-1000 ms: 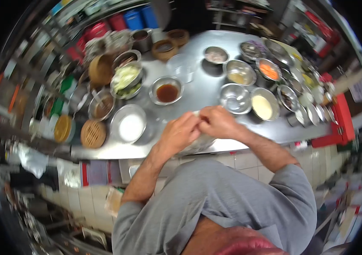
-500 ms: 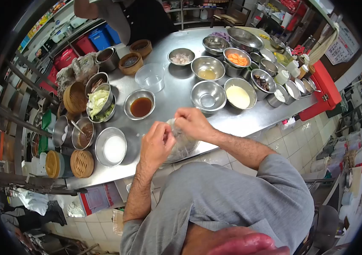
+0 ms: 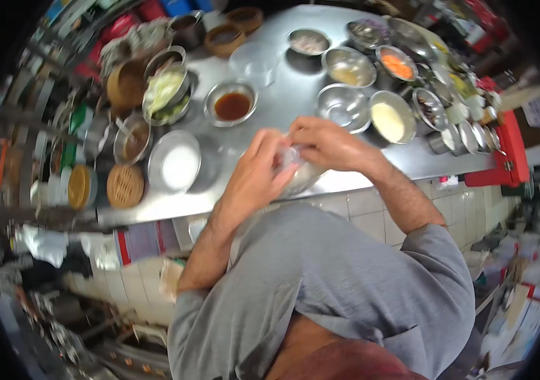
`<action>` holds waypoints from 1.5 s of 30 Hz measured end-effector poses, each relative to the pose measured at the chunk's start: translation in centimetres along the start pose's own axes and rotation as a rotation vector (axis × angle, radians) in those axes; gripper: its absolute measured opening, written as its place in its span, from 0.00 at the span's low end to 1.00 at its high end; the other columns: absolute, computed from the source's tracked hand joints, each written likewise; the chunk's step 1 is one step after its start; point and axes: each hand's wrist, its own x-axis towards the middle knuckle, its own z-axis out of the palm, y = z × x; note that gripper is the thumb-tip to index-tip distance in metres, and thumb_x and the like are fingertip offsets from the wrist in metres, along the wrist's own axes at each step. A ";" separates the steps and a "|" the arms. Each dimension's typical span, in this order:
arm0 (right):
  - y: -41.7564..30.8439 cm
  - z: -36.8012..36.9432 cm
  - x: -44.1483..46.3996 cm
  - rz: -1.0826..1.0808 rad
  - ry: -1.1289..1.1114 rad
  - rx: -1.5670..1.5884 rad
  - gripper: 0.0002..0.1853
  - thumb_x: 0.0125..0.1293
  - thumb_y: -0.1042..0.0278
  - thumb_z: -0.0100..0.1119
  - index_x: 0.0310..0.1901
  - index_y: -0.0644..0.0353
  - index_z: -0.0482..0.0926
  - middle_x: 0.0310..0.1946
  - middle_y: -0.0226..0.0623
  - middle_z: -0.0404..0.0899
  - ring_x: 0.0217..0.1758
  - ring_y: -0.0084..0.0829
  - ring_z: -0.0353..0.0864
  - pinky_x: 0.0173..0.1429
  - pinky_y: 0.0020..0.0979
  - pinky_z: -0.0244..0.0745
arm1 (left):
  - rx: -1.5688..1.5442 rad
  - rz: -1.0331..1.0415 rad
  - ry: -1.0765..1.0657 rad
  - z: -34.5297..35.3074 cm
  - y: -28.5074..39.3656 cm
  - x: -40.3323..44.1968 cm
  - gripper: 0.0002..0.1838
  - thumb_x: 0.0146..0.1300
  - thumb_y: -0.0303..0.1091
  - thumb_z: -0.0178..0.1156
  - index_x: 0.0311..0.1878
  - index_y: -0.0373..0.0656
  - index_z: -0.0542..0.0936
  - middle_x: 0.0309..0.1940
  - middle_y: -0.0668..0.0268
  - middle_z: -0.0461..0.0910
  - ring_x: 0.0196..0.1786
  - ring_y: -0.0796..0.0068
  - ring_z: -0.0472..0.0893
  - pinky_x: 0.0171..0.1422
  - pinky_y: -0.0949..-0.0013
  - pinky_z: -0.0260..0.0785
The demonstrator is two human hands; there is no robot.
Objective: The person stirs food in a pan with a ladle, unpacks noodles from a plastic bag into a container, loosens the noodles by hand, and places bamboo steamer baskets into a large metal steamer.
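Spreading behind both hands, a long steel table [image 3: 289, 76] is the broadest thing, its bright near edge running just in front of the person's grey shirt [image 3: 320, 272]. At the table's far right end sits a red box [image 3: 509, 152].

The right hand [image 3: 333, 144] comes in over that near edge, back of the hand up, its fingers bent inward; blur hides whether their tips pinch anything. The left hand [image 3: 258, 168] faces it, tilted, with thumb and fingers closed round a gathered piece of plastic, the fingertips near those of the right.

Between and below the hands, at the table's near edge, is what looks like a clear plastic bag [image 3: 304, 180]. It is colourless and see-through, greyish where its lower part bulges beneath the right hand, and paler with small glints where it bunches up within the left. Its outline is soft with blur, and its contents cannot be made out.

Beyond stands a clear tub [image 3: 254, 63]. Left of the hands, a metal bowl [image 3: 163, 147] holds something smooth and white, near a round slatted lid [image 3: 124, 186]. A sauce bowl [image 3: 213, 101] with red-brown liquid lies ahead of the left hand; a shiny bowl [image 3: 343, 107] lies just past the right. Smallest are the pale green leaves [image 3: 163, 88] heaped at left and the orange slices [image 3: 396, 66] at right.
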 end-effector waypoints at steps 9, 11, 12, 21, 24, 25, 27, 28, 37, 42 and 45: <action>0.1 1.6 0.1 0.121 0.346 0.024 0.04 0.59 0.75 0.56 0.32 0.64 0.72 0.28 0.43 0.73 0.29 0.43 0.75 0.32 0.38 0.70 | -0.095 -0.161 0.042 -1.6 0.8 -1.5 0.27 0.53 0.21 0.61 0.57 0.40 0.64 0.38 0.61 0.66 0.38 0.67 0.71 0.45 0.70 0.68; 0.4 1.7 0.6 0.153 0.427 0.015 0.04 0.59 0.75 0.55 0.32 0.64 0.71 0.27 0.43 0.73 0.28 0.42 0.74 0.31 0.37 0.69 | -0.281 -0.108 0.121 -1.4 0.4 -2.1 0.28 0.55 0.19 0.60 0.59 0.39 0.62 0.35 0.68 0.63 0.35 0.81 0.66 0.41 0.77 0.64; 0.4 2.1 0.4 0.194 0.503 0.009 0.04 0.59 0.75 0.55 0.32 0.65 0.71 0.26 0.43 0.73 0.27 0.41 0.74 0.31 0.37 0.68 | -0.279 -0.126 0.113 -1.3 0.7 -2.5 0.28 0.55 0.19 0.60 0.59 0.39 0.62 0.35 0.68 0.63 0.35 0.81 0.66 0.41 0.77 0.64; -2.2 -0.1 0.3 -0.096 0.321 0.165 0.04 0.57 0.80 0.51 0.35 0.63 0.72 0.29 0.41 0.73 0.33 0.36 0.75 0.35 0.34 0.69 | -0.100 -0.028 -0.011 -1.7 0.8 -2.1 0.08 0.57 0.23 0.57 0.41 0.41 0.78 0.37 0.64 0.70 0.42 0.69 0.74 0.51 0.66 0.65; -1.6 -1.1 0.1 -0.145 -0.064 0.267 0.07 0.60 0.78 0.52 0.40 0.62 0.75 0.36 0.38 0.76 0.41 0.35 0.76 0.41 0.31 0.69 | 0.133 0.180 -0.084 -2.3 0.4 -1.8 0.07 0.59 0.28 0.57 0.41 0.44 0.79 0.38 0.67 0.74 0.44 0.71 0.74 0.63 0.59 0.54; -1.0 -1.2 0.0 -0.166 -0.089 0.124 0.06 0.62 0.72 0.53 0.40 0.60 0.75 0.36 0.36 0.76 0.44 0.35 0.75 0.45 0.33 0.68 | 0.120 0.159 -0.132 -2.4 0.2 -2.1 0.07 0.59 0.29 0.58 0.41 0.45 0.79 0.36 0.69 0.75 0.44 0.72 0.74 0.66 0.57 0.48; -0.6 -0.7 0.0 -0.190 -0.076 -0.024 0.13 0.66 0.55 0.50 0.40 0.54 0.78 0.32 0.29 0.76 0.44 0.30 0.73 0.50 0.35 0.62 | 0.111 0.143 -0.170 -2.5 0.3 -1.9 0.08 0.58 0.29 0.59 0.41 0.46 0.79 0.34 0.70 0.77 0.44 0.74 0.74 0.70 0.55 0.43; -0.8 -1.1 0.0 -0.197 -0.078 -0.029 0.13 0.66 0.55 0.50 0.40 0.54 0.78 0.32 0.29 0.76 0.44 0.30 0.73 0.50 0.35 0.62 | 0.073 0.180 -0.194 -2.4 0.6 -1.7 0.08 0.57 0.30 0.59 0.41 0.46 0.79 0.32 0.69 0.77 0.43 0.73 0.75 0.70 0.55 0.44; 0.0 -4.2 -0.3 -0.141 -0.227 -0.069 0.19 0.62 0.48 0.54 0.30 0.58 0.80 0.25 0.30 0.74 0.32 0.29 0.70 0.41 0.32 0.63 | 0.193 0.341 -0.134 -4.7 1.5 -1.4 0.10 0.40 0.28 0.69 0.30 0.52 0.83 0.18 0.76 0.65 0.25 0.76 0.67 0.47 0.63 0.53; -3.2 -2.4 1.8 -0.049 -0.276 0.827 0.08 0.63 0.67 0.52 0.36 0.62 0.77 0.29 0.33 0.76 0.34 0.28 0.74 0.39 0.30 0.69 | 0.278 0.380 -0.142 -4.5 1.7 -1.5 0.13 0.40 0.25 0.66 0.32 0.54 0.82 0.22 0.78 0.66 0.30 0.79 0.68 0.51 0.62 0.51; -2.6 -1.4 2.3 -0.178 -0.416 0.336 0.08 0.57 0.73 0.50 0.36 0.61 0.78 0.28 0.35 0.79 0.30 0.32 0.78 0.36 0.33 0.71 | 0.215 0.429 -0.090 -4.8 1.4 -1.8 0.11 0.41 0.28 0.68 0.31 0.53 0.83 0.19 0.79 0.64 0.25 0.78 0.65 0.49 0.62 0.49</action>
